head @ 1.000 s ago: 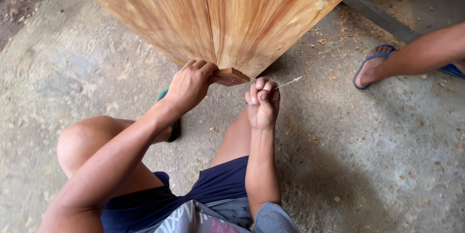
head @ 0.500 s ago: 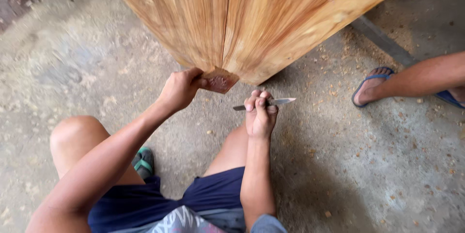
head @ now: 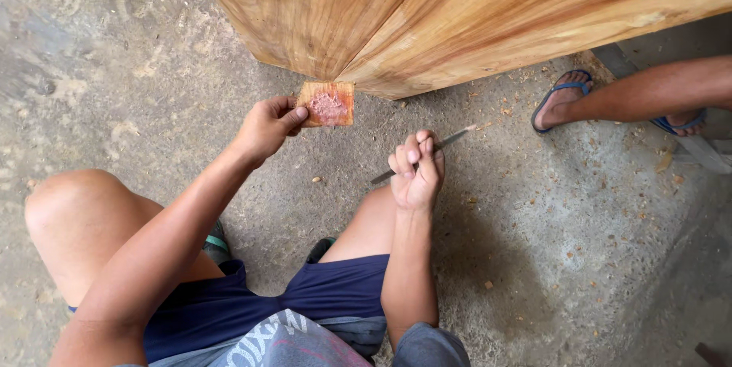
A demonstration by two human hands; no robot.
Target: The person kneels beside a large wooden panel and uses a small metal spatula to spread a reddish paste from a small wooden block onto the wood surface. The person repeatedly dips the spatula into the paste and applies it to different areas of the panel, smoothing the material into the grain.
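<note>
My left hand [head: 268, 125] pinches a small square wood piece [head: 328, 103] smeared with pinkish-red paste, held just below the bottom corner of a large tilted wooden panel [head: 427, 12]. My right hand [head: 415, 169] is closed around a thin metal blade [head: 450, 139], which sticks out on both sides of the fist, tip pointing up and right. The two hands are a short way apart. I am squatting, with both knees and dark blue shorts in view.
The concrete floor [head: 579, 253] is strewn with wood chips. Another person's leg and foot in a blue sandal [head: 562, 96] stand at the right, close to the panel's edge. My own sandal [head: 216, 243] shows under my left thigh.
My left hand has drawn the small wood piece away from the panel's corner, turning its paste-covered face up. The right hand with the blade stayed roughly in place as the view shifted.
</note>
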